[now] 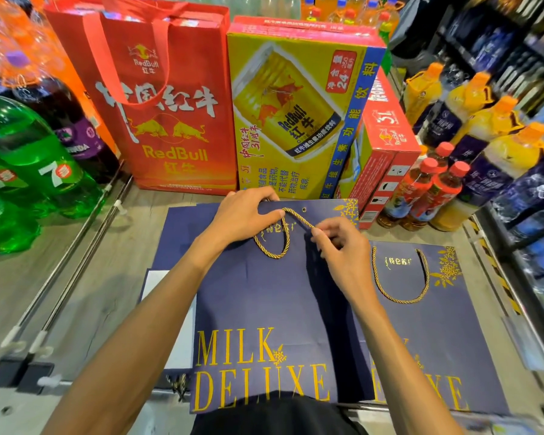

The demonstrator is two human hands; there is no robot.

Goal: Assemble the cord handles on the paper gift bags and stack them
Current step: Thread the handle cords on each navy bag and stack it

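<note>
Nearest, a navy gift bag (264, 293) lies flat on a wood-look surface (107, 277), its gold MILK DELUXE lettering toward the person; the edges of other navy bags (176, 233) show beneath it on the left; touching its right side, partly overlapped by it, lies a second bag (453, 324) whose cord handle (399, 296) hangs in a full loop; both forearms reach over the middle bag to its top edge; the right hand (343, 246) pinches the free end of a gold cord (283, 240) between thumb and forefinger, the other fingers curled; the cord loops down on the bag's face and runs back under the left hand (242, 215), which grips the bag's top edge with fingers curled over it; the eyelet (304, 210) just right of that hand has no cord in it; beyond stand a red Red Bull bag (170, 120) and a yellow Red Bull carton (296, 120), with green bottles (29, 158) at far left and red-capped bottles (427, 189) at right
</note>
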